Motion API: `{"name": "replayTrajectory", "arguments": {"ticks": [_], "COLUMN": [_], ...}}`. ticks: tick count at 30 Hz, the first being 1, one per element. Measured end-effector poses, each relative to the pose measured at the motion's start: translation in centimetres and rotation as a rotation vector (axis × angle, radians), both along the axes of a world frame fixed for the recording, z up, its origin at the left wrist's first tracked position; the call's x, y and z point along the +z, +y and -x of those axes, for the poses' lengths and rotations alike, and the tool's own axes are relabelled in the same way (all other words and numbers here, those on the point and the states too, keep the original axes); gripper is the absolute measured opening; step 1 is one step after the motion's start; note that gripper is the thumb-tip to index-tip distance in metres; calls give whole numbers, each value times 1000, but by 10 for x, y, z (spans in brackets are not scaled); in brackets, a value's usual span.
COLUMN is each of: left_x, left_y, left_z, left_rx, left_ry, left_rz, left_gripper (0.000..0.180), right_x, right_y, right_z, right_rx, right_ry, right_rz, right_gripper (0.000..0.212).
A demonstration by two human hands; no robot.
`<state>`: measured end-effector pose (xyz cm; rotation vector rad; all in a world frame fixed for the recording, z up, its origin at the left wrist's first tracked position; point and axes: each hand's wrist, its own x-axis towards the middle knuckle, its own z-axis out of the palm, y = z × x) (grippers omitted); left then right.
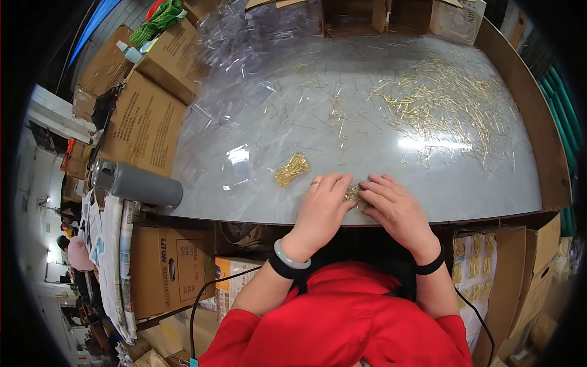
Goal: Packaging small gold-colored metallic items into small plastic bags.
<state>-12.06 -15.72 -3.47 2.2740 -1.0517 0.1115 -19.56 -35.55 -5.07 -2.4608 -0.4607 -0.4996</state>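
Note:
Near the table's front edge, my left hand (323,205) and my right hand (396,208) close in from both sides on a small bunch of gold wire hooks (353,196). Fingers of both hands press against the bunch and partly cover it. Just left of my left hand lies a small clear pack filled with gold hooks (291,170). A broad loose pile of the same thin hooks (449,101) spreads over the right side of the grey tabletop (361,168).
Clear plastic pieces (244,46) are heaped at the back left. A grey bottle (147,185) lies at the left edge beside cardboard boxes (143,122). Below the table at right, an open carton (510,281) holds filled packs (474,263). A cardboard wall (529,92) borders the right side.

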Motion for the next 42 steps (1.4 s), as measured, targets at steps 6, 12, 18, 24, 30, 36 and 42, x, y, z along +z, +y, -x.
{"name": "replayTrajectory", "arguments": {"ticks": [6,12,18,24,30,36,42], "left_x": [-11,-2,-17,-16,-24,-33,-23], "left_y": [-11,3,-7,-14,-29,-22,-17], "left_z": [15,9,-1,-4,-1,-4,-1], "left_rx": [35,-87,-218,-287,-354,-338,-327], "left_ry": [217,77,73,-2,-59,73,97], "left_rz": [143,110,49,-28,-45,78,121], "left_gripper": [43,58,78,74,62,55,57], "right_x": [1,1,5,6,-5,13,10], "right_y": [1,-2,-9,-1,29,26,-7], "right_z": [-1,3,2,35,34,24,21], "right_rx": [-24,-45,-17,-281,-336,-190,-186], "right_ry": [-10,36,156,117,80,179,124], "right_rz": [-33,-111,-279,-357,-301,-485,-42], "right_gripper": [46,59,64,68,72,79,70]}}
